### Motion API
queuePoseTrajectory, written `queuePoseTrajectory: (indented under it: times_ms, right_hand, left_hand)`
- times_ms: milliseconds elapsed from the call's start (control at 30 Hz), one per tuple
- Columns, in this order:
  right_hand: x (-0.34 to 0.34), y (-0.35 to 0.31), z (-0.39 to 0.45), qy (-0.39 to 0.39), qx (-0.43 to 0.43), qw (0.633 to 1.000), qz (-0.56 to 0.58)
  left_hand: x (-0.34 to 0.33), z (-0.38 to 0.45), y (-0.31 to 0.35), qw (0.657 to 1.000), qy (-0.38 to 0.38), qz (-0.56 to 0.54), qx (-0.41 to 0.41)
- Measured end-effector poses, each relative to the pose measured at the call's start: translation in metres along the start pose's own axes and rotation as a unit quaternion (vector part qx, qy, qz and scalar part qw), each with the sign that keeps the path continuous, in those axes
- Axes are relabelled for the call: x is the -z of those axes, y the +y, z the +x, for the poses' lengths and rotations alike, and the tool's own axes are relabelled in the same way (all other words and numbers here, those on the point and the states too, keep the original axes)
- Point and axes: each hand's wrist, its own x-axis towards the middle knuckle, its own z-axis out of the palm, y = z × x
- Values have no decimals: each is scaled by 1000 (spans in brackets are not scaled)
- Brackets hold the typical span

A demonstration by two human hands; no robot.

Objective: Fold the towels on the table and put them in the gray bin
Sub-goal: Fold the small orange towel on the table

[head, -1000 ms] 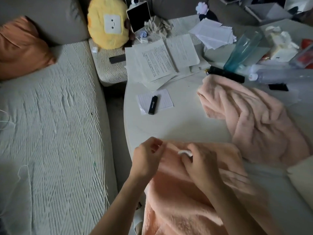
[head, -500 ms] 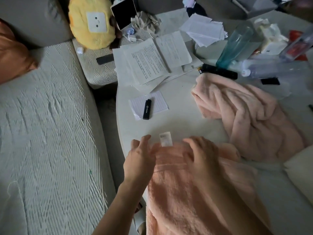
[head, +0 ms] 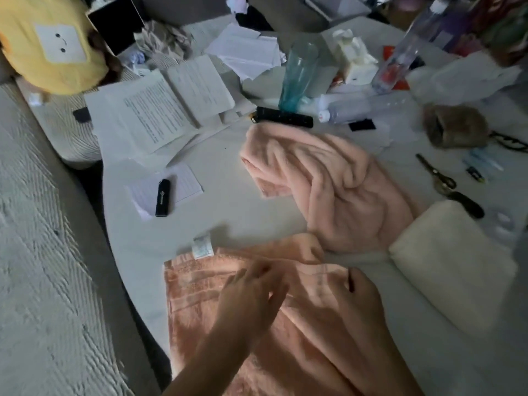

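Corner released; peach towel (head: 217, 304) now flat on desk (head: 228, 212). Both hands (head: 251, 292) (head: 363, 298) open, smoothing, ready to fold.

Peach towel (head: 217, 304) flat; pink towel (head: 328, 190) crumpled; cream towel (head: 454, 267) folded.

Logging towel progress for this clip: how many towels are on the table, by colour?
Orange-pink, spread flat under both hands: 1
Pale pink, crumpled: 1
Cream, folded: 1
Total: 3
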Motion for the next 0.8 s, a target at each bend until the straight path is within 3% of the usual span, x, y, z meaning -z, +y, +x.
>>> queuePoseTrajectory:
  times_ms: [100, 167, 267, 333, 467, 533, 667, 800]
  right_hand:
    - [1, 1, -11, -55, 69, 992, 87]
    - [4, -1, -18, -117, 82, 976, 166]
    - [7, -5, -15, -185, 37, 943, 275]
    - [9, -9, -9, -189, -13, 936, 298]
    - [13, -4, 10, -57, -28, 991, 113]
    - [8, -8, 17, -77, -34, 996, 16]
    - [-6, -18, 23, -66, 45, 991, -106]
    - [4, -11, 22, -77, 91, 992, -46]
  left_hand:
    - [5, 5, 4, 997, 51, -48, 33]
    - [4, 6, 13, 997, 22, -77, 9]
    - [-7, 4, 34, 990, -63, -118, -39]
    - [-12, 1, 42, 988, -68, -127, -53]
    - [-7, -7, 40, 986, 19, -168, -1]
    - [-2, -14, 37, 981, 59, -184, 8]
    - [5, -25, 37, 975, 98, -200, 18]
    - [3, -26, 43, 969, 102, -222, 20]
